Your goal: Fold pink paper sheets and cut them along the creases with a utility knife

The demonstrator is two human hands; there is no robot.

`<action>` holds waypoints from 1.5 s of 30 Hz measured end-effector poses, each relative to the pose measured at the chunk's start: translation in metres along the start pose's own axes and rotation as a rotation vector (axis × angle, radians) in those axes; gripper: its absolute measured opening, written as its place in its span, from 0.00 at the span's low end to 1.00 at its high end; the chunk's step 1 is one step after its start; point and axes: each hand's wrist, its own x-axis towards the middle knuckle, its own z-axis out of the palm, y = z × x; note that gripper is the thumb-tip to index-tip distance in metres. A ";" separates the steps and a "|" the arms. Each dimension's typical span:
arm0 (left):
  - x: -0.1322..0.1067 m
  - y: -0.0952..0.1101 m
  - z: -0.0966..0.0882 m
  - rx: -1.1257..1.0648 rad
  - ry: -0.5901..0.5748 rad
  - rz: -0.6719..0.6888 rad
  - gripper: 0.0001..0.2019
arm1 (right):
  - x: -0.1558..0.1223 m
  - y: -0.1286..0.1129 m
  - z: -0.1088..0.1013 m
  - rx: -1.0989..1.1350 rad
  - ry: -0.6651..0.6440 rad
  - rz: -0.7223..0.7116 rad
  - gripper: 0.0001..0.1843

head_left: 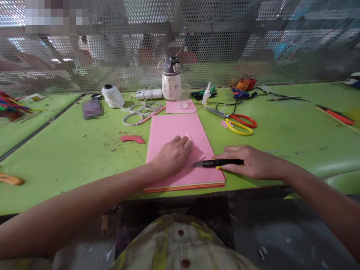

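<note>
A stack of pink paper sheets [177,131] lies on the green table [70,150] in front of me. My left hand [173,154] rests on it with fingers curled, pressing down a small folded pink piece [197,153]. My right hand [247,162] is closed around a black utility knife [218,163] with a yellow slider. The blade points left and touches the small pink piece at the stack's right side.
Red and yellow scissors [239,122] lie to the right of the stack. A white bottle [171,79], a clear cup [183,96], thread [112,96], tape rings [140,112] and a red scrap [132,139] sit behind and left. A perforated metal screen closes the back.
</note>
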 end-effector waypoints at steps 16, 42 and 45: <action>0.003 -0.001 0.003 -0.047 0.038 -0.022 0.07 | 0.013 -0.006 0.004 0.021 -0.025 -0.035 0.19; -0.043 -0.013 -0.033 -0.433 -0.073 0.001 0.32 | 0.007 -0.009 0.007 0.002 -0.029 0.010 0.21; -0.057 -0.015 -0.034 -0.471 -0.077 0.033 0.43 | 0.006 -0.008 0.008 0.035 -0.008 0.004 0.20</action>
